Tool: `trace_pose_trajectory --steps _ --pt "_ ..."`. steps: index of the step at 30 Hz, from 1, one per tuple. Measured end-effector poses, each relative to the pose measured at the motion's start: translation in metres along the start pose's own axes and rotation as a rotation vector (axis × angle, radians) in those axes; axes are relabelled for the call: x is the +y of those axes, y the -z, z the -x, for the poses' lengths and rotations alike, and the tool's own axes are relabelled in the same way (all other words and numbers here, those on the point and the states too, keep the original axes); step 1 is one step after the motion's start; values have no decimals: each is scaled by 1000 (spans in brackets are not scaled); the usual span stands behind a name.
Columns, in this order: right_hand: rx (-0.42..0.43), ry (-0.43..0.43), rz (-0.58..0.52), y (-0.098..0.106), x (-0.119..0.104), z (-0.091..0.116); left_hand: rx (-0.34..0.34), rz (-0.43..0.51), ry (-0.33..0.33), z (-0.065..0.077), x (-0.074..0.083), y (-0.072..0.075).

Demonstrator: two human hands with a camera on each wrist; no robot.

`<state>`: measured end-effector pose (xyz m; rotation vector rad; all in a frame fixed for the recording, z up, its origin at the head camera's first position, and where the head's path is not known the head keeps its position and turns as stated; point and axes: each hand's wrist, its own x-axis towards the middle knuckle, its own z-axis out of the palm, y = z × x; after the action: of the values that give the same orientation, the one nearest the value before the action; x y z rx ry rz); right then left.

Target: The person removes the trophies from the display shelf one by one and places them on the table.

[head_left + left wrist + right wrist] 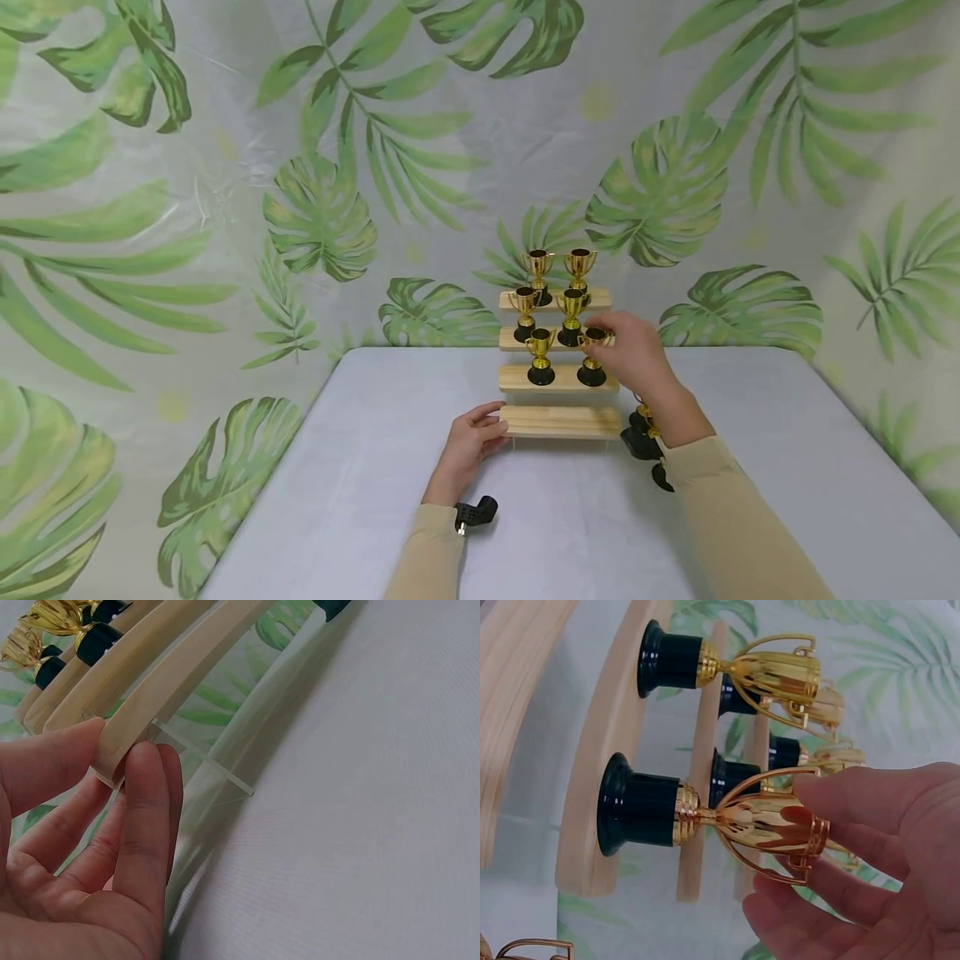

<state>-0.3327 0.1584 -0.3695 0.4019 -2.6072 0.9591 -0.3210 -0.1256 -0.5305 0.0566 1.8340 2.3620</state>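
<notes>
Lowest shelf (558,422): front approach free. 3 shelves (517,381) above: 2 trophies (540,357) each, narrow gap between. Right side: table trophies (639,442) and right forearm (686,419) obstruct.

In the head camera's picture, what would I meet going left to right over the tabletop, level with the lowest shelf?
Left hand → lowest wooden shelf → partly hidden trophies → right forearm.

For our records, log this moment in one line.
left hand: pinches pale wooden bottom shelf | right hand: pinches gold trophy cup with black base | cup: upright on pale wooden shelf above
</notes>
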Motion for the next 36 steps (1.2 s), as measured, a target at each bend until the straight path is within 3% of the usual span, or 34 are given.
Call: trace_pose_trajectory --steps 36 --pt "13 73 85 -7 1 3 8 12 -2 1 1 -3"
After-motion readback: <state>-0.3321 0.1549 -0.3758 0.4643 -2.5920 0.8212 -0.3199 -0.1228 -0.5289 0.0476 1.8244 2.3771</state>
